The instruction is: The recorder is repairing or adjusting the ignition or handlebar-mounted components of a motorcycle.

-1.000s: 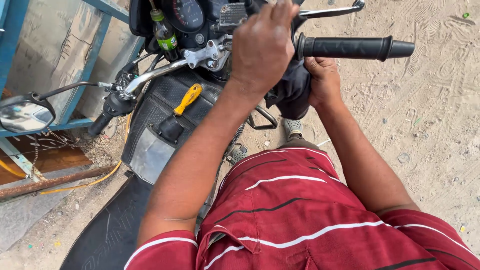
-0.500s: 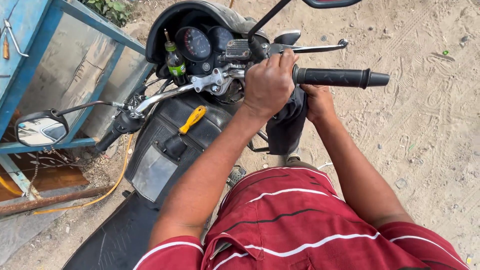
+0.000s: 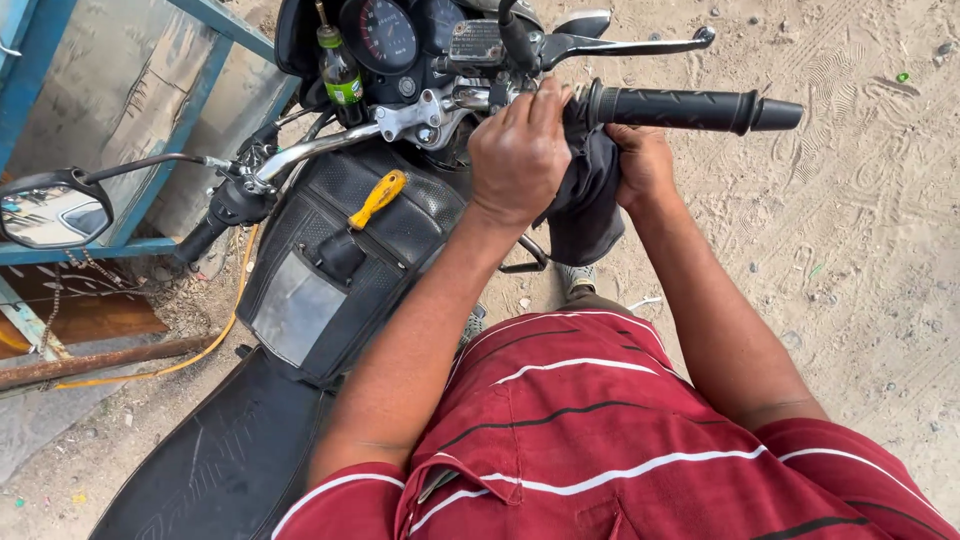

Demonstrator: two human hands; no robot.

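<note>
- Gripping the handlebar near the inner end of the black rubber grip [image 3: 680,108], the left hand [image 3: 520,150] has its fingers curled over the bar beside the switch housing, seen from the back of the hand.
- Pressed up under the same bar, the right hand [image 3: 643,165] sits just below the grip and against a dark cloth [image 3: 585,200] that hangs from the bar; its fingers are hidden behind the cloth and bar, so I cannot tell whether they close on it.
- The cloth lies between the two hands, touching both, and droops down toward the sandy ground [image 3: 860,250].
- The brake lever [image 3: 625,45] runs roughly parallel to the grip, just beyond it, untouched by either hand.
- The motorcycle's instrument dials [image 3: 385,35] sit ahead of the left hand, with a small green bottle [image 3: 340,70] standing upright beside them.
- A yellow-handled tool [image 3: 378,198] lies on the black tank bag [image 3: 340,250], left of the left forearm.
- The left-side mirror [image 3: 55,210] sticks out on its stalk toward a blue metal frame [image 3: 60,250].
- The black seat [image 3: 220,450] fills the lower left, next to the person's red striped shirt [image 3: 600,430].
</note>
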